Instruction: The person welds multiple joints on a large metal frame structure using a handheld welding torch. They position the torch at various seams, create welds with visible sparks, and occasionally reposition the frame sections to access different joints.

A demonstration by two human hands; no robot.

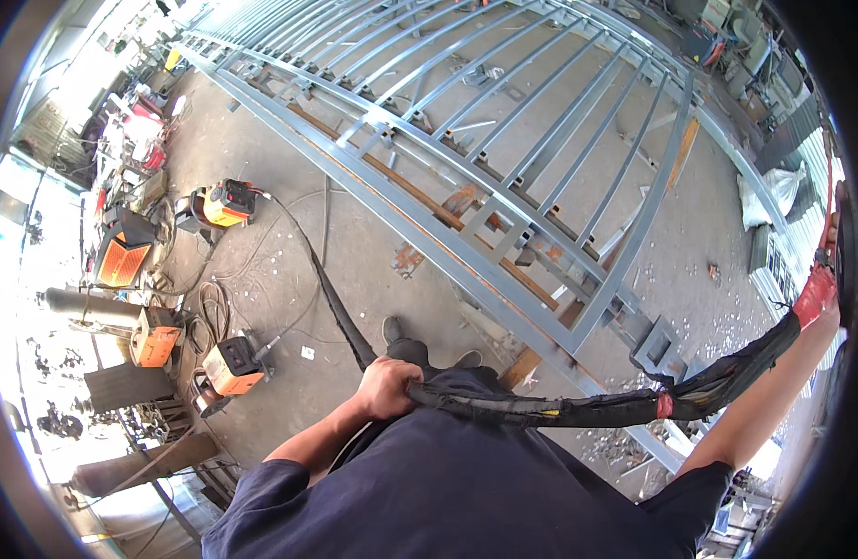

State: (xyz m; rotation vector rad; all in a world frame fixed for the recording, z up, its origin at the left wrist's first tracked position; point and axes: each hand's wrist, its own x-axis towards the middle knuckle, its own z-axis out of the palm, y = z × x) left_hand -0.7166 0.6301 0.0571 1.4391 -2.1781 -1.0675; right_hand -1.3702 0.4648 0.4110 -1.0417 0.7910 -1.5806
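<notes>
My left hand (389, 387) is closed round a thick black-wrapped cable bundle (541, 410) in front of my waist. From this fist one stretch of the bundle runs away over the floor toward the machines at the left. The other stretch sags across my front to the right, bound with red tape (665, 403) along the way, and rises beside my right forearm. At the far right rim, my right hand (833, 233) is raised, its fingers curled against something dark. The picture's edge hides most of that hand, and what it grips is unclear. Red wrapping lies over the wrist.
A long grey steel frame with parallel bars (513, 279) stretches ahead across the workshop. Orange-and-black machines (231, 202), coiled cables (210, 312) and gas cylinders (144, 464) stand at the left. A white sack (774, 196) and stacked sheets are at the right. Scraps litter the concrete floor.
</notes>
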